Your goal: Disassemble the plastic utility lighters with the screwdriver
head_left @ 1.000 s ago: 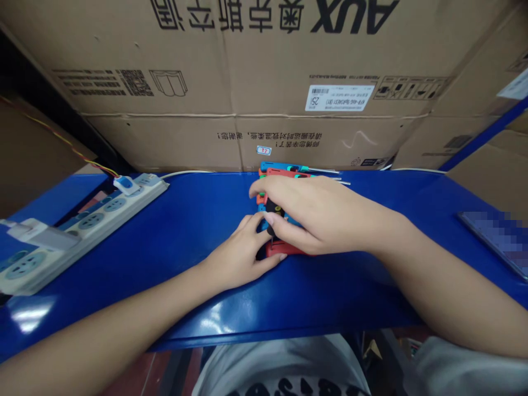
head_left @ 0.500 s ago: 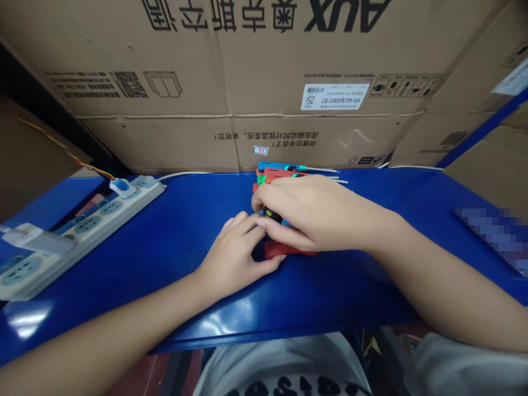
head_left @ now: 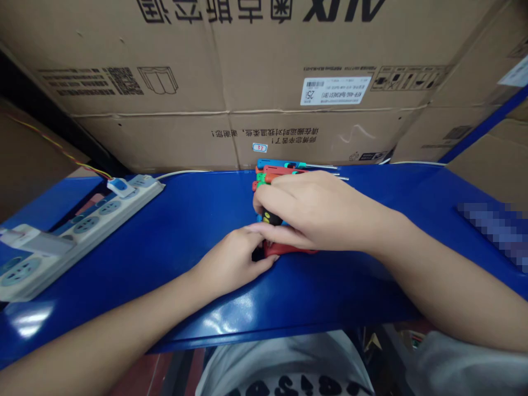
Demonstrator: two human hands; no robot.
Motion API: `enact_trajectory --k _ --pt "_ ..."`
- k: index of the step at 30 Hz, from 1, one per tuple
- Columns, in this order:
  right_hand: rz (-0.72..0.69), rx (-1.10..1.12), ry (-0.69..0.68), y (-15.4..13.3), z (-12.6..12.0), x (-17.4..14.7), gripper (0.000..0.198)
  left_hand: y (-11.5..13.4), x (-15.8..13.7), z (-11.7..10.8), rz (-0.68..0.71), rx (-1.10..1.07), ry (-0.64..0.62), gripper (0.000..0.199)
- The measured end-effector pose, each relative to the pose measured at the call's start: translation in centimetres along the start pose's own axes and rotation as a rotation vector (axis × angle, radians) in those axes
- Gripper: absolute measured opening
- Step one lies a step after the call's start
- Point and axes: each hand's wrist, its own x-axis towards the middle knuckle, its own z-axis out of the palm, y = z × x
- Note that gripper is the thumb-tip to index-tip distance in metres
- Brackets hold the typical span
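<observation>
Several long-nosed lighters lie side by side on the blue table (head_left: 177, 214), handles to the left and metal tubes to the right. At the back is a blue lighter (head_left: 274, 164), with a red lighter (head_left: 282, 170) next to it. My right hand (head_left: 305, 206) bends over the row, its fingers curled around a black handle with yellow marks (head_left: 271, 217); the rest of it is hidden. My left hand (head_left: 231, 258) rests at the handle ends. Its thumb is apart from the fingers and touches the nearest red lighter (head_left: 289, 249). The right thumb covers its fingertips.
A large cardboard box (head_left: 231, 66) stands upright behind the table, with a small numbered sticker (head_left: 259, 147) low on it. On the left lies a white power strip (head_left: 91, 231) with plugs in it. Another cardboard box (head_left: 490, 165) is at the right.
My left hand's fingers have moved in under my right thumb, and its thumb has drawn slightly left. My right hand stays nearly in place, with more of the black handle showing.
</observation>
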Motion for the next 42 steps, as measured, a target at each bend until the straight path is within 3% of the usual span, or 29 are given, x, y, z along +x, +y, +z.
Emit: enact_trajectory --k 3,7,11,15,26,30,42 --pt "-0.034 0.028 0.025 -0.05 -0.01 -0.01 0.032 -0.04 -0.01 0.04 0.006 -0.044 -0.003 0.012" --pt "-0.001 0.02 0.006 -0.17 -0.06 -0.02 0.04 -0.13 -0.01 0.09 0.009 -0.021 -0.016 0.009" --pt "0.003 0.055 0.024 -0.28 -0.16 0.02 0.032 -0.33 0.02 0.16 0.022 -0.046 -0.006 0.014" --pt "0.04 0.056 -0.013 -0.22 -0.18 0.05 0.034 -0.41 0.06 0.21 0.025 -0.032 -0.018 0.014" --pt "-0.021 0.04 0.019 -0.03 -0.18 0.12 0.035 -0.21 0.04 0.18 0.016 -0.071 -0.019 0.012" --pt "0.036 0.031 0.016 -0.03 -0.11 0.1 0.04 -0.18 0.05 0.16 0.035 -0.057 0.003 0.01" --pt "0.034 0.063 -0.01 -0.19 -0.46 0.0 0.032 -0.3 0.02 0.2 0.032 -0.062 -0.012 0.013"
